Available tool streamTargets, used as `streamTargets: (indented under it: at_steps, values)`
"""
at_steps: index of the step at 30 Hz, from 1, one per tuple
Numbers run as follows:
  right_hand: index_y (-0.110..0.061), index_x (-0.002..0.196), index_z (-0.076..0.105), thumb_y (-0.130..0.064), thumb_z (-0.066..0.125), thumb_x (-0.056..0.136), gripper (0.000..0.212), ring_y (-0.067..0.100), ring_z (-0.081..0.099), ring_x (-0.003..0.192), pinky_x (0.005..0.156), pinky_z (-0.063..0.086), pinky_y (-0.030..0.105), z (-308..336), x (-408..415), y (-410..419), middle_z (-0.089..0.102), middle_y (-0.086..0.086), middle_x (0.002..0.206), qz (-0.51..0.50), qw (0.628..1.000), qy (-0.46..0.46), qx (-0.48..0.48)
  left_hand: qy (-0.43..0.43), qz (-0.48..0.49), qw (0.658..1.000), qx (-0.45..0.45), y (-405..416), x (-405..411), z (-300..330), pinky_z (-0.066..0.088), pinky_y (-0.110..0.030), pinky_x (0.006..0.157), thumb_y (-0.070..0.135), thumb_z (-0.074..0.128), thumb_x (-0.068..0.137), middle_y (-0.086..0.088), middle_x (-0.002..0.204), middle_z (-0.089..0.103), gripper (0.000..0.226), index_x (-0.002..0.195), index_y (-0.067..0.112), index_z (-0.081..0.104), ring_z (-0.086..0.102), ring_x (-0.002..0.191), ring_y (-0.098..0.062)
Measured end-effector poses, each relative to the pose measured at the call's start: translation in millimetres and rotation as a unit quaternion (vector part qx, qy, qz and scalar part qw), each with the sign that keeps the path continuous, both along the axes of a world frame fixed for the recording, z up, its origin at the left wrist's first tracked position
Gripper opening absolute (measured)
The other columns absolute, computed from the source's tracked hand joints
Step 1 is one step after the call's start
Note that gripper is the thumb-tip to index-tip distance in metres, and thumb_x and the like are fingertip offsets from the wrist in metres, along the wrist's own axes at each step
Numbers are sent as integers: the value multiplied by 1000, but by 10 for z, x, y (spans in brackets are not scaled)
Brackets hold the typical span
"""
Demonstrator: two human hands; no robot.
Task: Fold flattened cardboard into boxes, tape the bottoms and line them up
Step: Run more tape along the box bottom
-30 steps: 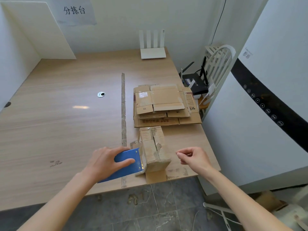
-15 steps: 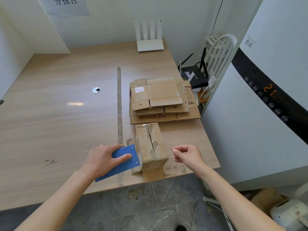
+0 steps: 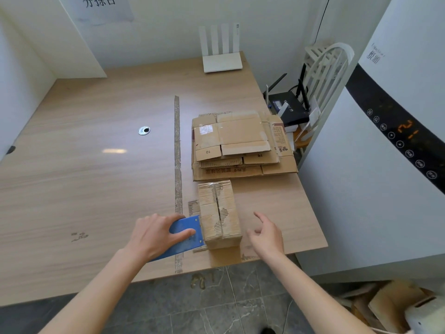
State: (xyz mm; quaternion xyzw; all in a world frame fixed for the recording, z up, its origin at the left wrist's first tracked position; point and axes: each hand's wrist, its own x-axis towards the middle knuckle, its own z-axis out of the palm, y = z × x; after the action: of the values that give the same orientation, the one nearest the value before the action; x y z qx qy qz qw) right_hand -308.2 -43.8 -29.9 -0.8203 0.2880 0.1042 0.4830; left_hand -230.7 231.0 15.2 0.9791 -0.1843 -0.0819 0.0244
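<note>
A small folded cardboard box (image 3: 219, 214) stands near the table's front edge, its closed flaps on top with a seam down the middle. My left hand (image 3: 157, 233) grips a blue tape dispenser (image 3: 186, 235) whose front end touches the box's left side. My right hand (image 3: 266, 233) hovers just right of the box with fingers spread and relaxed, holding nothing. Behind the box lies a stack of flattened cardboard (image 3: 240, 145).
The wooden table (image 3: 84, 177) has a strip of old tape (image 3: 177, 165) running front to back and a metal cable grommet (image 3: 144, 130). A white router (image 3: 222, 60) stands at the back. A white appliance (image 3: 375, 177) flanks the right edge; a chair (image 3: 330, 68) with a black router sits behind.
My right hand has opened from a pinched pose and spread its fingers beside the box. The left hand and dispenser stay against the box's left side. The camera tilted slightly.
</note>
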Motion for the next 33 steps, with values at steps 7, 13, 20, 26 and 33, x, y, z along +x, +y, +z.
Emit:
streamTargets:
  at_steps: [7,13,20,26,33]
  values:
    - [-32,159,-23,-71,63,86,120,27,20,155,118,35,49,180,96,590,-6,-2,172,182,980,0,-74,9,10,1000,-20,7,-14,-47,50,-23,61,93,17,71,15,91,69,83,131,51,54,61,66,-5]
    - [-40,155,-30,-66,65,87,119,31,34,148,108,42,52,144,123,629,0,-7,169,165,983,23,-72,38,4,999,-25,182,-20,59,44,-21,56,100,9,64,20,91,67,93,134,54,50,58,65,-1]
    - [-44,154,-28,-64,69,85,121,29,37,148,109,45,53,154,180,623,3,-8,170,163,984,25,-60,44,16,998,-33,299,-37,119,48,-25,58,102,10,64,20,87,67,91,130,56,52,60,68,-3]
    - [-44,154,-29,-63,70,86,121,27,38,148,110,44,51,133,191,605,3,-8,171,176,982,24,-60,53,16,998,-6,271,-57,128,47,-25,58,91,28,77,21,87,67,67,129,57,53,60,70,-3]
    - [-45,154,-28,-61,71,85,122,27,35,149,111,43,54,125,203,629,5,-8,170,175,983,25,-57,72,34,996,28,229,-56,148,43,-26,58,90,31,79,19,91,68,65,130,56,53,61,75,-6]
